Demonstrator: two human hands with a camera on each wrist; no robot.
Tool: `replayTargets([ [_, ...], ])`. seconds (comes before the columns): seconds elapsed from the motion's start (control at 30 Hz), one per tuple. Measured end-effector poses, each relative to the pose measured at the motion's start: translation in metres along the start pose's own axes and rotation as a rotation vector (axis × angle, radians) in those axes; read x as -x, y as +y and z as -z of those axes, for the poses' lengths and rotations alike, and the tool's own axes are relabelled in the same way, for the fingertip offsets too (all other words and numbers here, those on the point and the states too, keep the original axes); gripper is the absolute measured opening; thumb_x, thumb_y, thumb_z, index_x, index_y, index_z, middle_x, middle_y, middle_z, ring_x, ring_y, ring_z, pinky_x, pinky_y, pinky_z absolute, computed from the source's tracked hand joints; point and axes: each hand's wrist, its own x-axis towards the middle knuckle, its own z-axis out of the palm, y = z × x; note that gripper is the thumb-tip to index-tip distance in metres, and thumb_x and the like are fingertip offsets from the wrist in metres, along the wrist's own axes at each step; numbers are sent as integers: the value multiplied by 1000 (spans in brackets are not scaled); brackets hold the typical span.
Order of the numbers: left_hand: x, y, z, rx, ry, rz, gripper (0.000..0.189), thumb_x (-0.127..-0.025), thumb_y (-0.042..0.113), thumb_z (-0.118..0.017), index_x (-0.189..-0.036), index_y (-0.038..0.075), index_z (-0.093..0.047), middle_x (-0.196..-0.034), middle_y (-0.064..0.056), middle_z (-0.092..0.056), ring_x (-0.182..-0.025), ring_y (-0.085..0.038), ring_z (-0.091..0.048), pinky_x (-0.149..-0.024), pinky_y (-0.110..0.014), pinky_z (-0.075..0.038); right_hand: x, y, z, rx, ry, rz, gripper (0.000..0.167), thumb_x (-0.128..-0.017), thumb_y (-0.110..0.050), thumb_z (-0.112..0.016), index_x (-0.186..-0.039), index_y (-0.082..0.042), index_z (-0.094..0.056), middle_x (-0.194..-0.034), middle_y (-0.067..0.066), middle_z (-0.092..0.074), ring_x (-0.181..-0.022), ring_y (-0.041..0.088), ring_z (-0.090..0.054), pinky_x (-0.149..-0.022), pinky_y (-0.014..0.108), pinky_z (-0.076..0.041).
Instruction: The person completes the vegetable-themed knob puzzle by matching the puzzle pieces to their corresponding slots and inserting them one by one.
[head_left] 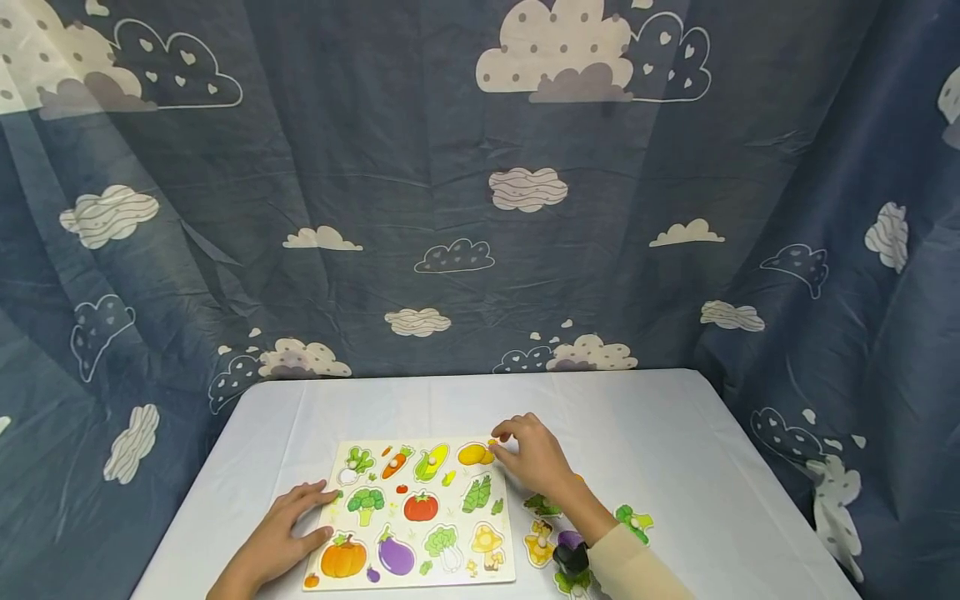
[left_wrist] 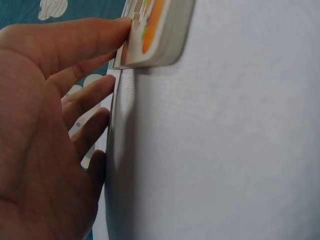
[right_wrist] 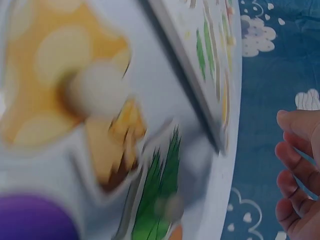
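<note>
Puzzle board on table, left hand fingers spread at its edge; right hand, bent over the far corner, apparently holds nothing; trailing sleeve could scatter loose pieces.

A curtained-off nook, room type unclear: cloud-print curtain behind and beside a white table.

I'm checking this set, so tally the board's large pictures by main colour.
Green or green-and-white: 4 (turnip, broccoli, asparagus, leafy cabbage)
Yellow: 3 (corn, potato-like ovals, mushrooms)
Orange: 2 (carrot, pumpkin)
Red: 1 (tomato)
Purple: 1 (eggplant)
Total on the board: 11
</note>
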Motion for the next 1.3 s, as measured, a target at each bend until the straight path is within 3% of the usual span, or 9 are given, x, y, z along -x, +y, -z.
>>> replayTargets([
  [0.3, 0, 5, 2, 5, -30, 11, 56, -90, 46, -75, -140, 23, -64, -159, -13, -47, -148, -47, -35, -114, -76, -32, 17, 27, 20, 11, 7, -115, 19, -86, -26, -85, -101, -14, -79, -85, -8, -68, -87, 21, -61, -76, 33, -52],
  [0.63, 0, 2, 1, 3, -28, 33, 57, -90, 47, -75, -140, 23, -64, -159, -14, -47, -148, -47, -34, -114, -77, -31, 38, 50, 32, 50, 7, -272, 18, -83, -31, -87, -92, -19, -77, -79, -7, -63, -79, 13, -51, -69, 28, -47],
  [0.97, 1, 2, 2, 10, -27, 30, 57, -89, 46, -76, -140, 22, -64, -159, -14, -46, -148, -49, -33, -113, -78, -30, 61, 61, 38, 68, -57, -319, 20, -83, -33, -87, -81, -19, -73, -71, -8, -58, -70, 11, -47, -63, 27, -44],
  [1.3, 1, 2, 0, 7, -26, 24, 57, -90, 46, -76, -140, 22, -64, -159, -15, -47, -148, -49, -34, -113, -77, -31, 72, 69, 40, 15, -108, -354, 23, -85, -32, -85, -74, -22, -67, -65, -9, -55, -60, 8, -48, -56, 22, -42],
])
